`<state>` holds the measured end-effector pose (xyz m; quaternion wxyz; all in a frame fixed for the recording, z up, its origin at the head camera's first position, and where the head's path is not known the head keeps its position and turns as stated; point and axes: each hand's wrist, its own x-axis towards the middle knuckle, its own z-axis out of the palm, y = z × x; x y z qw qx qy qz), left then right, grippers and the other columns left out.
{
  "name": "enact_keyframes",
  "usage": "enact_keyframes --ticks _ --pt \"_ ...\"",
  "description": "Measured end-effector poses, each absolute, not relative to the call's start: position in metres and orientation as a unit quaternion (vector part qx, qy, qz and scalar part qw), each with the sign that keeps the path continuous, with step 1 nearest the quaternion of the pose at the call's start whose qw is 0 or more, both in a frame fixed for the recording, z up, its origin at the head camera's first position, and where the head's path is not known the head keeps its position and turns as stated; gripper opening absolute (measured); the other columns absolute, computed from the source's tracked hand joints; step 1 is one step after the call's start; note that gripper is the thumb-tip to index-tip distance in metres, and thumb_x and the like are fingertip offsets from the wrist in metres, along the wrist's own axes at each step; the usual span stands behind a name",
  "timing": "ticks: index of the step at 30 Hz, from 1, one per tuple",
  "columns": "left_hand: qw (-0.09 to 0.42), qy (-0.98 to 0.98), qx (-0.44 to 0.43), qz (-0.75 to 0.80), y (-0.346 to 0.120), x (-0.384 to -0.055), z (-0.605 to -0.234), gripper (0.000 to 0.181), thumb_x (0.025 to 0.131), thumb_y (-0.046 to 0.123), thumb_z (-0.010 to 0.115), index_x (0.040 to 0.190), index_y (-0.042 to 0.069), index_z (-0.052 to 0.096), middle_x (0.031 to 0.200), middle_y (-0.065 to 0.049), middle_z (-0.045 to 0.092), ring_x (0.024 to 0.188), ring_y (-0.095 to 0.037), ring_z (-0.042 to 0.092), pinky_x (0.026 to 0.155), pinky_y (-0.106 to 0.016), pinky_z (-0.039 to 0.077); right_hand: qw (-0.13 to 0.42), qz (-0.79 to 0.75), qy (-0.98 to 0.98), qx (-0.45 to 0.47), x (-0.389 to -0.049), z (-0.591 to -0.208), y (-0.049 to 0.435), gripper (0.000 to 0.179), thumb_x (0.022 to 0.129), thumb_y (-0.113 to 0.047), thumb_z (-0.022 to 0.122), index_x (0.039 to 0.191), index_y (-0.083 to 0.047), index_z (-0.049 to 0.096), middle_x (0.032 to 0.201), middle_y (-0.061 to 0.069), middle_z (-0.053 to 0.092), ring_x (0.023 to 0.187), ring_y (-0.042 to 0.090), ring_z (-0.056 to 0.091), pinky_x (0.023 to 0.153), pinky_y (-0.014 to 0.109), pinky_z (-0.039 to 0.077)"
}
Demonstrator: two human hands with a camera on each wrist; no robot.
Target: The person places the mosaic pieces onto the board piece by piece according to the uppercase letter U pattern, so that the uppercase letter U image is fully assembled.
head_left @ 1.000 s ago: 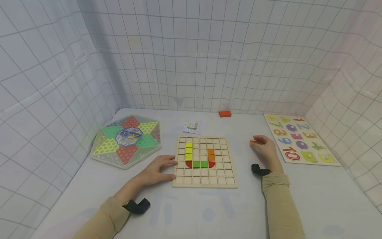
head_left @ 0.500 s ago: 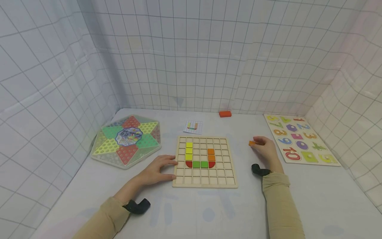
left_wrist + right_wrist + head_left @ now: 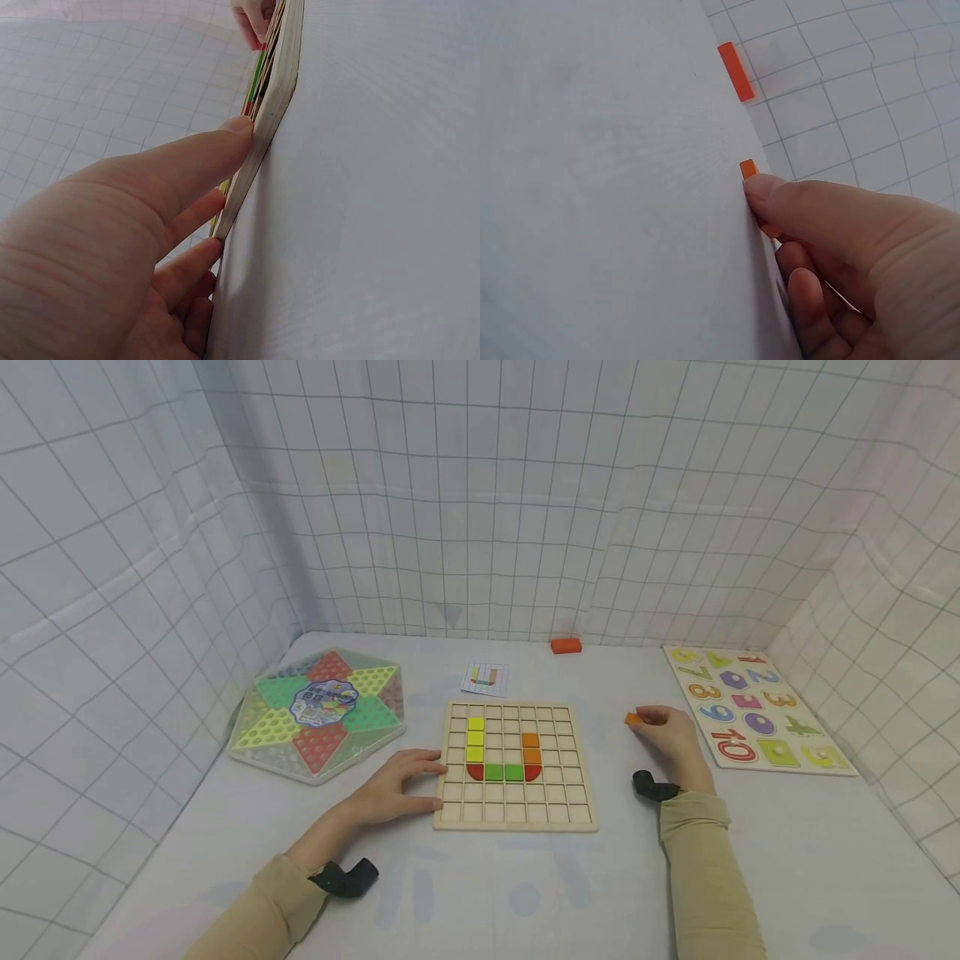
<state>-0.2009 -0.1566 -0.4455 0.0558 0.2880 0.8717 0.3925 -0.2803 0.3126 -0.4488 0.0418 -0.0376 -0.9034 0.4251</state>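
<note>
A wooden grid board (image 3: 517, 818) lies in front of me, with yellow, green, red and orange pieces set in a U shape. My left hand (image 3: 390, 787) rests at its left edge; in the left wrist view the thumb (image 3: 238, 126) and fingertips touch the rim, without wrapping round it. To the right of the board, my right hand (image 3: 670, 739) pinches a small orange block (image 3: 748, 168) between thumb and fingers, close to the table. Part of that block is hidden behind the thumb.
A card with a U pattern (image 3: 485, 679) lies behind the board. Beyond it is a red-orange block (image 3: 566, 646) near the back wall. A Chinese checkers board (image 3: 315, 714) is at left, a number puzzle board (image 3: 757, 718) at right.
The orange block shows a little more at my right fingertips than a second ago, and the fingers shifted slightly. My left hand and the board have stayed put.
</note>
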Motion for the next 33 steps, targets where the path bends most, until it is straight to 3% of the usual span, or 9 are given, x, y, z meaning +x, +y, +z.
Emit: enact_keyframes --ticks 33 --pt "0.058 0.872 0.286 0.394 -0.1563 -0.2021 -0.4461 0.051 0.081 0.037 0.072 0.124 0.013 0.061 0.141 -0.01 0.043 0.133 -0.033 0.031 0.105 -0.054 0.026 0.046 0.4 -0.915 -0.032 -0.2831 -0.4494 0.3091 0.041 0.087 -0.028 0.068 0.117 0.0 0.061 0.115 0.019 0.061 0.106 0.033 0.055 0.091 0.045 0.043"
